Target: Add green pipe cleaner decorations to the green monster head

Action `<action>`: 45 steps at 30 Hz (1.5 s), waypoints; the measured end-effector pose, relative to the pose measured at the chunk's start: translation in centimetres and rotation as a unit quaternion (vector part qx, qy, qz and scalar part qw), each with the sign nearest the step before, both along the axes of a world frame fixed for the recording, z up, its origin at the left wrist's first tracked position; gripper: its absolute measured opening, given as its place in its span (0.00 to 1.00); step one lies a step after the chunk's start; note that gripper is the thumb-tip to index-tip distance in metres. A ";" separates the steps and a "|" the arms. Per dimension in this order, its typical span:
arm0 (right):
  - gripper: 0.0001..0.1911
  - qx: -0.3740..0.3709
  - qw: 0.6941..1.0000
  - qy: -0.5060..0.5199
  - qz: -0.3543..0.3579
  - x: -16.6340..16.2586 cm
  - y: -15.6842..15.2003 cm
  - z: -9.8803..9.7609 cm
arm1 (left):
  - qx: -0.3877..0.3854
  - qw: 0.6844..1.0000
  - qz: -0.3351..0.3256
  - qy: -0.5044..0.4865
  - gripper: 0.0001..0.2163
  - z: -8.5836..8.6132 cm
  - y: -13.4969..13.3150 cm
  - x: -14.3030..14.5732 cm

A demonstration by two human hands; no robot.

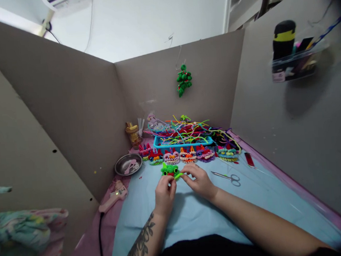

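Observation:
Between my two hands is a short bright green pipe cleaner [178,176], pinched near its ends. My left hand [164,190] closes on its left end, and my right hand [197,180] grips the right end between thumb and finger. Just behind them sits a green fuzzy pipe-cleaner animal head [169,169] with round eyes and a red mouth. Whether my fingers touch that head I cannot tell. A row of similar colourful heads, among them a pink one [172,156] and an orange and white one [188,154], stands farther back.
A blue tray [160,145] heaped with pipe cleaners stands at the back. Scissors [229,177] lie to the right, near a red card-like piece [249,159]. At left are a metal bowl [120,167] and a pink glue gun [114,197] with a cord. Grey panels [154,81] enclose the table.

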State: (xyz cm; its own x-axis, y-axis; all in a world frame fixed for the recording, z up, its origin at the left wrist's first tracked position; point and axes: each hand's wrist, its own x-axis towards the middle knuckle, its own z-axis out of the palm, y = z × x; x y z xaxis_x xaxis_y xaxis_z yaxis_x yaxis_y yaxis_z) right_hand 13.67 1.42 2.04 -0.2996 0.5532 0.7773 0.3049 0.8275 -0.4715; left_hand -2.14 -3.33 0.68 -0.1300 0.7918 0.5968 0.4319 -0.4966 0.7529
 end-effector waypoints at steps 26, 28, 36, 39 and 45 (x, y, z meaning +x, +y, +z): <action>0.15 0.172 0.984 -0.018 0.042 0.8 -0.5 0.3 | -0.215 0.907 -0.148 -0.330 0.12 0.1 0.8 -0.3; 0.15 0.174 0.983 -0.022 0.044 0.9 -0.4 0.2 | -0.212 0.910 -0.149 -0.323 0.12 0.1 0.8 -0.4; 0.14 0.170 0.984 -0.024 0.049 0.8 -0.5 0.2 | -0.204 0.915 -0.148 -0.314 0.11 0.0 0.8 -0.4; 0.14 0.166 0.985 -0.022 0.047 0.7 -0.5 0.2 | -0.209 0.916 -0.150 -0.309 0.12 -0.1 0.7 -0.4; 0.14 0.172 0.984 -0.017 0.040 0.7 -0.5 0.1 | -0.206 0.914 -0.160 -0.310 0.12 0.1 0.7 -0.4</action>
